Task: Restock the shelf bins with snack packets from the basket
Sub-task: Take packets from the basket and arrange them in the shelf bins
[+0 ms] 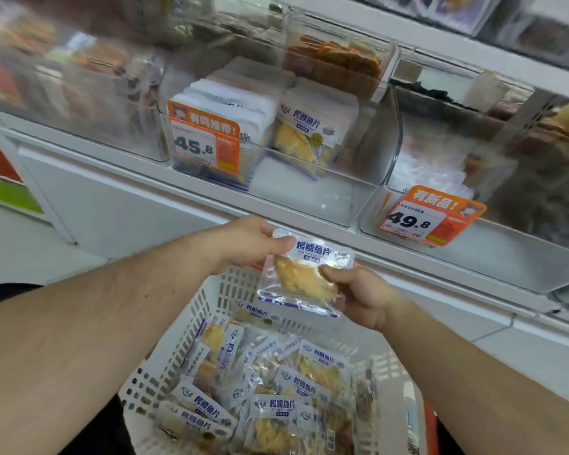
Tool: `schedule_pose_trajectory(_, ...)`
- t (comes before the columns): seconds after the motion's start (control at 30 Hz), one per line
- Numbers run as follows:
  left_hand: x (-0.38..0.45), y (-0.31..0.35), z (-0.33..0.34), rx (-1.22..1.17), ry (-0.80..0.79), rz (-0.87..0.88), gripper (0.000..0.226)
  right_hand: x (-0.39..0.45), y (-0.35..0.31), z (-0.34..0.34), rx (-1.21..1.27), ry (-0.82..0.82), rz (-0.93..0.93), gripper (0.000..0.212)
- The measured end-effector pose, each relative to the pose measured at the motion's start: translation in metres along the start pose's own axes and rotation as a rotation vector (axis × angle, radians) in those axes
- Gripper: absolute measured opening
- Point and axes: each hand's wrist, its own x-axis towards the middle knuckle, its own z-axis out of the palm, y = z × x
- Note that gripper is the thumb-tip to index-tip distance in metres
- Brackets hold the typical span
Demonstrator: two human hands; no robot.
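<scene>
Holding one snack packet [304,274] above the basket [211,310], left hand [247,239] and right hand [358,292] pinching its edges, the person should slot it upright into the half-full bin [309,192] at 12 o'clock.

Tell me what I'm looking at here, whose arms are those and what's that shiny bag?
The picture comes from a camera worn on a person's head, looking down, so those are their own arms. Both hands hold one clear snack packet: the left hand pinches its top corner, the right hand grips its right edge. Below is a white basket full of the same packets. Ahead is a shop shelf with clear bins; the middle bin holds matching packets behind an orange price tag reading 45.8.
</scene>
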Motion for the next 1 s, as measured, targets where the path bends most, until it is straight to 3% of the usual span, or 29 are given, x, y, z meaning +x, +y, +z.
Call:
schedule_pose_trajectory(0.1,-0.007,0.009,-0.002,-0.192,0.014,0.057,0.023,-0.019,-0.021,0.013,0.043,-0.114,-0.060,0.052)
schedule_pose_trajectory(0.2,-0.010,0.014,-0.007,-0.275,0.056,0.120,0.007,-0.033,-0.036,0.024,0.034,-0.196,-0.110,0.076)
schedule_pose_trajectory(0.27,-0.011,0.017,-0.011,-0.276,0.097,0.153,0.016,-0.040,-0.044,0.028,-0.025,-0.205,-0.141,0.072)
schedule_pose_trajectory(0.4,-0.014,0.024,-0.020,-0.303,0.170,0.224,0.031,-0.060,-0.068,0.039,-0.196,-0.066,-0.294,0.037)
schedule_pose_trajectory(0.6,-0.022,0.031,-0.027,-0.385,0.214,0.314,0.004,-0.079,-0.101,0.059,-0.562,0.080,-0.584,0.025)
schedule_pose_trajectory(0.77,-0.025,0.037,-0.033,-0.424,0.246,0.368,0.008,-0.085,-0.120,0.076,-0.829,0.203,-0.650,0.024)
schedule_pose_trajectory(0.93,-0.028,0.043,-0.039,-0.434,0.313,0.409,0.010,-0.090,-0.130,0.091,-1.260,0.276,-0.684,0.028)
schedule_pose_trajectory(1.0,-0.028,0.044,-0.041,-0.475,0.333,0.404,0.010,-0.093,-0.136,0.099,-1.295,0.300,-0.698,0.025)
